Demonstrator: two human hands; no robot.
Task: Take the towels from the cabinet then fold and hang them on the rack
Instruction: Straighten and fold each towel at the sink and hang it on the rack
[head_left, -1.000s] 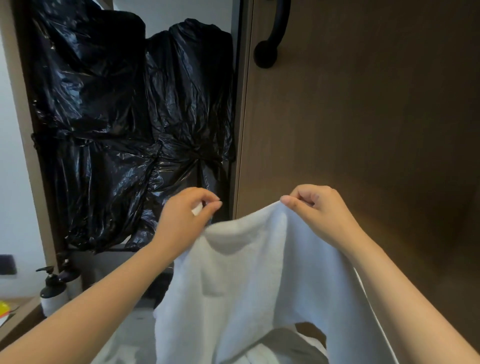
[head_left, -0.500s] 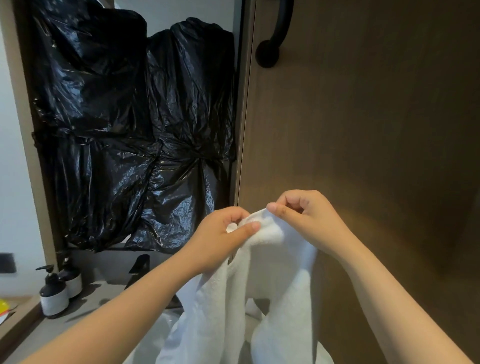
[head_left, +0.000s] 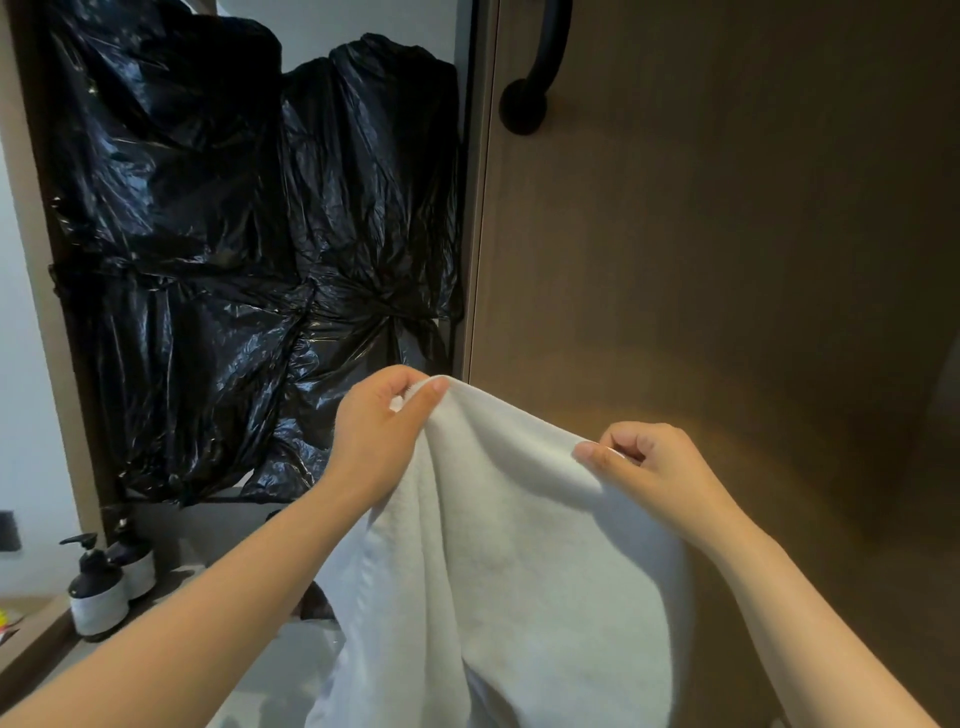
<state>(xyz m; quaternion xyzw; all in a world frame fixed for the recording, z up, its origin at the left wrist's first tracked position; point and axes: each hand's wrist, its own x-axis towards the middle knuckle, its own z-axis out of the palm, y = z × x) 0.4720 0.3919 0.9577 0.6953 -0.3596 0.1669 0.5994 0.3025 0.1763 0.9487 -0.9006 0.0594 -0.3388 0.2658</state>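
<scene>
Towel (head_left: 519, 561), white, is held up in front of a brown cabinet door (head_left: 727, 260). Its upper edge is pinched at one corner by the left hand (head_left: 379, 431) and further along by the right hand (head_left: 649, 467), fingers closed on the cloth; the rest hangs down between the forearms. Black plastic bags (head_left: 234, 260) are seen behind, and two pump bottles (head_left: 104, 587) at lower left.

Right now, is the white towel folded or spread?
Spread, not neatly folded: the towel hangs from the left hand and right hand, held apart.
</scene>
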